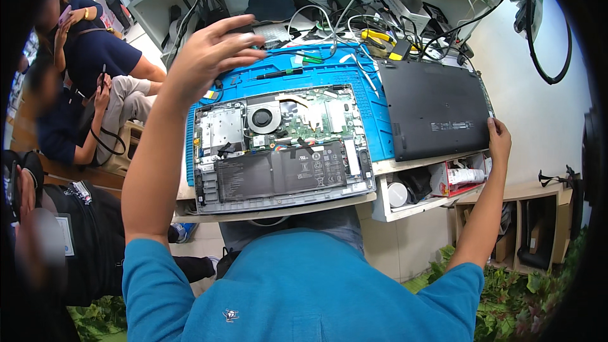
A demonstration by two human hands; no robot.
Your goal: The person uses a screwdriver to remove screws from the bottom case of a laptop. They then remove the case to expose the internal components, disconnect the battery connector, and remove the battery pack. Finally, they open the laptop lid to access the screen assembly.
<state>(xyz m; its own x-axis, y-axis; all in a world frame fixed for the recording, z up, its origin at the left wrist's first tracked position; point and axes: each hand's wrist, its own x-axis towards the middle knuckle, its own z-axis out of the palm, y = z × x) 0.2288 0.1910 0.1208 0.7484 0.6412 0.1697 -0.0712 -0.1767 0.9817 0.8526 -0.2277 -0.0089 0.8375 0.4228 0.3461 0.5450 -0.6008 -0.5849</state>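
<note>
An opened laptop (278, 174) lies in front of me on a blue mat (372, 145), its battery, fan and circuit board exposed. My left hand (221, 50) is raised above the mat's back left part, fingers spread, holding nothing. A black laptop bottom cover (434, 104) rests at the right of the opened laptop. My right hand (498, 136) grips this cover by its right edge. A screwdriver (278, 73) lies on the mat behind the opened laptop.
A white shelf (158, 9) holds tangled cables and yellow pliers (377, 39) at the back. An open drawer (396, 212) is below the cover. Several people (104, 50) are at the left, beside a black bag (85, 247). A wooden cubby (557, 228) stands at lower right.
</note>
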